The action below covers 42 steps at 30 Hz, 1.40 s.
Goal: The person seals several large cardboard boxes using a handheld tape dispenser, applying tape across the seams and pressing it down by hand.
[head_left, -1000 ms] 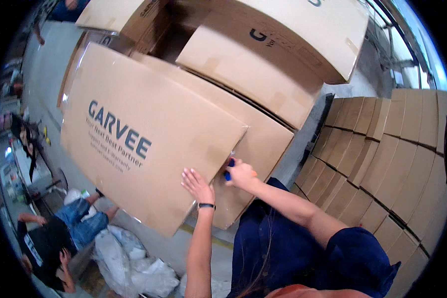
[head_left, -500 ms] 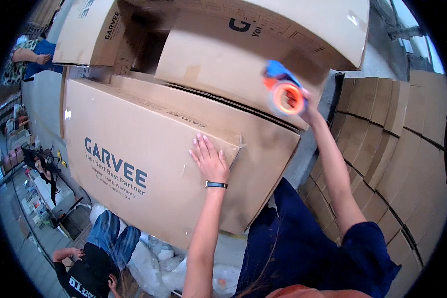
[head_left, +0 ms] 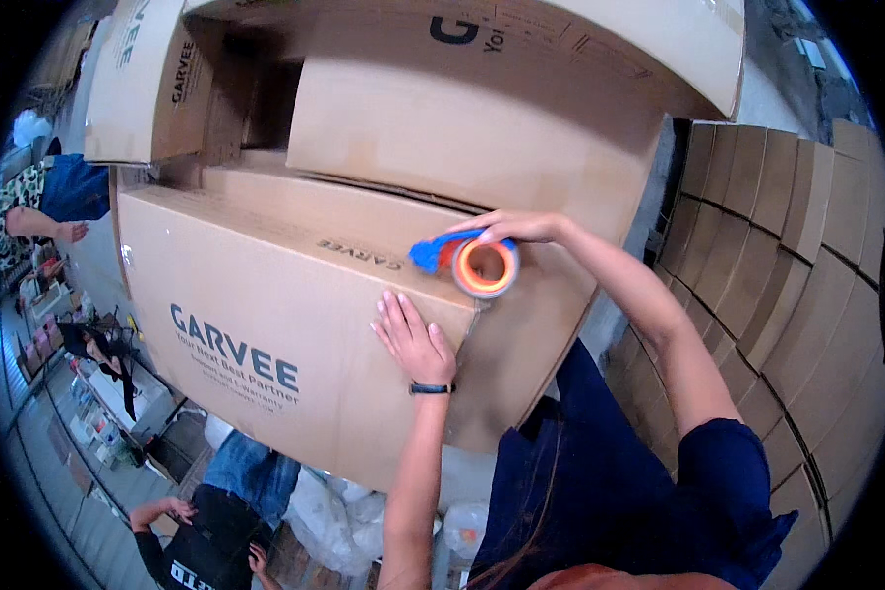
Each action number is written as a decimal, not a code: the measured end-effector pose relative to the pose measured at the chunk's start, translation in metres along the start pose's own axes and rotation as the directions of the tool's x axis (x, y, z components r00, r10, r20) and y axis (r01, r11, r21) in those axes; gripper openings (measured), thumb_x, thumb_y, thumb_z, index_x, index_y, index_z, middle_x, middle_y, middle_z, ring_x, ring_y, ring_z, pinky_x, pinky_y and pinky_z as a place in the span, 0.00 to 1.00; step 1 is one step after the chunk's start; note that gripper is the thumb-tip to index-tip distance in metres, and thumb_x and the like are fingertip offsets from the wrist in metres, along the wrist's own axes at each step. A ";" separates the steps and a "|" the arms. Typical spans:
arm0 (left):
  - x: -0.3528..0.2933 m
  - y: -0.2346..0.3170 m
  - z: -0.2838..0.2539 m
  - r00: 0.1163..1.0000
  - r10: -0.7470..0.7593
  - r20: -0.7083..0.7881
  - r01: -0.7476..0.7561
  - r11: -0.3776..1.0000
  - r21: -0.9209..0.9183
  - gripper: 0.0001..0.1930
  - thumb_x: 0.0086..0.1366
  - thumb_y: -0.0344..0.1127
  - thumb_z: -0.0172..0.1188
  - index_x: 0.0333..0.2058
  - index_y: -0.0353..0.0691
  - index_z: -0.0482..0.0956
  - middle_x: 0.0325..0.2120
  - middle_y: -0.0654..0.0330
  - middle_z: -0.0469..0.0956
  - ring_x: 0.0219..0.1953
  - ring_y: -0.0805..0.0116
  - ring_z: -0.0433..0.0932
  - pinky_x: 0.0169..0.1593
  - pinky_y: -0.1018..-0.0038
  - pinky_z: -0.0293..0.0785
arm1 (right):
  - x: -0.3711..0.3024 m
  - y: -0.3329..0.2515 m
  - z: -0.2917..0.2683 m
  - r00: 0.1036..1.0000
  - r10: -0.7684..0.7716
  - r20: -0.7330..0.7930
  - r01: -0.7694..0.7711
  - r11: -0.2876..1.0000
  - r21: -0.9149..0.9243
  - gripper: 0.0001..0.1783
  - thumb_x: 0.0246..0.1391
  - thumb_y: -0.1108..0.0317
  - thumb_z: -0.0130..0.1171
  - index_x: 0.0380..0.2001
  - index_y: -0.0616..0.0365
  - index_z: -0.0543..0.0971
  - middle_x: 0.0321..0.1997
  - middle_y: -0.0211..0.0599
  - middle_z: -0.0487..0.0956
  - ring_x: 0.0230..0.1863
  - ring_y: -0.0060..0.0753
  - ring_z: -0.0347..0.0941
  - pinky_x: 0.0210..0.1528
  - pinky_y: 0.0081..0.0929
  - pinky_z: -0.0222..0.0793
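A large brown cardboard carton (head_left: 344, 383) with dark print lies in front of me. My left hand (head_left: 415, 339) rests flat on its near face, close to the upper right edge, fingers spread and holding nothing. In my right hand (head_left: 517, 228) is a blue and orange tape dispenser (head_left: 456, 264) with a ring-shaped roll on it. It is at the carton's upper right corner, above the narrow printed side; whether the tape touches the cardboard I cannot tell. The fingers lie over the dispenser's top.
Bigger cartons (head_left: 393, 108) lie beyond, with a dark gap between two of them. Stacked flat cardboard (head_left: 757, 265) stands at the right. A person in a black shirt (head_left: 206, 531) is at lower left, beside clear plastic bags (head_left: 324, 521). Another person's camouflage sleeve (head_left: 15, 211) shows at far left.
My right hand has brought the tape dispenser left and down, from above the far carton to the near carton's corner. My left hand stays on the near face.
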<state>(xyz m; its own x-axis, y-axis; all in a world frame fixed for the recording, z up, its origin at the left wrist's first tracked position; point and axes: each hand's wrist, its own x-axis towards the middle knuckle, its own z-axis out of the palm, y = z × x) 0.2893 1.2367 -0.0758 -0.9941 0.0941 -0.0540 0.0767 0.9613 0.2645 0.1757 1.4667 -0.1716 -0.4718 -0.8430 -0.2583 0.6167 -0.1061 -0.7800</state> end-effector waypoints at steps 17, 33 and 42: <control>-0.025 0.097 -0.033 0.991 0.096 0.094 -0.005 0.728 -0.686 0.16 0.46 0.30 0.66 0.36 0.35 0.76 0.31 0.54 0.75 0.36 0.59 0.74 0.41 0.69 0.70 | -0.156 0.045 0.231 0.851 0.289 -0.438 0.402 0.177 0.898 0.37 0.49 0.36 0.42 0.54 0.52 0.64 0.55 0.38 0.68 0.53 0.36 0.67 0.52 0.38 0.65; 0.019 -0.003 -0.072 0.702 -0.058 0.710 0.706 0.180 -0.685 0.31 0.64 0.57 0.40 0.52 0.35 0.63 0.38 0.55 0.75 0.42 0.67 0.74 0.49 0.72 0.69 | -0.211 -0.006 0.221 0.805 0.180 -0.565 0.582 -0.054 0.812 0.38 0.49 0.39 0.45 0.57 0.53 0.61 0.59 0.41 0.64 0.58 0.39 0.62 0.59 0.42 0.57; -0.012 0.030 -0.011 0.948 -0.010 0.319 -0.082 0.958 0.274 0.53 0.42 0.45 0.68 0.60 0.32 0.43 0.61 0.37 0.36 0.63 0.36 0.35 0.58 0.39 0.35 | -0.018 0.017 -0.001 0.999 0.038 0.007 -0.032 0.910 -0.414 0.31 0.49 0.51 0.50 0.55 0.56 0.67 0.55 0.39 0.67 0.55 0.34 0.61 0.61 0.33 0.51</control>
<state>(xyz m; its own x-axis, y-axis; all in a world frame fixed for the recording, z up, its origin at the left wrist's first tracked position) 0.3030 1.2612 -0.0563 -0.9183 0.1624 -0.3611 0.1765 0.9843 -0.0062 0.1941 1.4808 -0.1807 -0.4434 -0.8501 -0.2842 0.3151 0.1490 -0.9373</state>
